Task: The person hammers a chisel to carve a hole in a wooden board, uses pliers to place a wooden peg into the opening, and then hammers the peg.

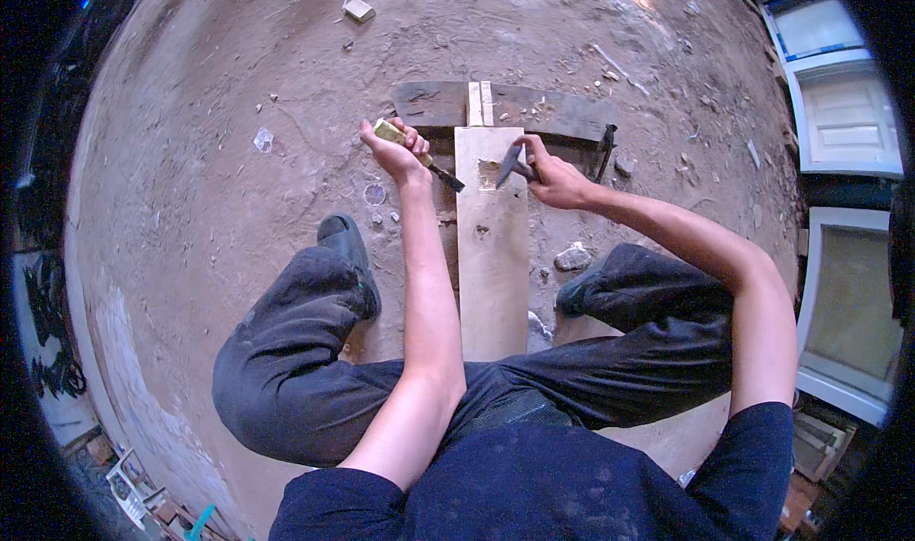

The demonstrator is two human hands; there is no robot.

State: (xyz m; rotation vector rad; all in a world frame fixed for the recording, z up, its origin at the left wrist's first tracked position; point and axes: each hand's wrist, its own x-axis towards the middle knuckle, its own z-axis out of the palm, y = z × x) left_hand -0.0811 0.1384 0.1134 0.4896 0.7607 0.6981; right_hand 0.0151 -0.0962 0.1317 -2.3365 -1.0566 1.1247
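My left hand (pixel 391 150) grips a chisel (pixel 448 181) by its pale yellowish handle, with the dark blade angled down toward the board's left edge. My right hand (pixel 558 179) is closed on a hammer (pixel 508 165), its metal head over a roughly cut rectangular recess (pixel 488 174) in a pale wooden board (pixel 491 274). The board runs lengthwise from my lap toward a dark weathered timber (pixel 434 102) lying crosswise, where two narrow pale wood pieces (pixel 481 102) extend beyond it. A dark metal object (pixel 604 150) stands at that timber's right end.
My feet in grey slippers (pixel 348 255) are either side of the board. Wood chips, stones (pixel 574 257) and a small pale block (pixel 358 10) lie on the dirty floor. White framed panels (pixel 843 112) are along the right, assorted scrap and a white plastic item (pixel 129 493) at lower left.
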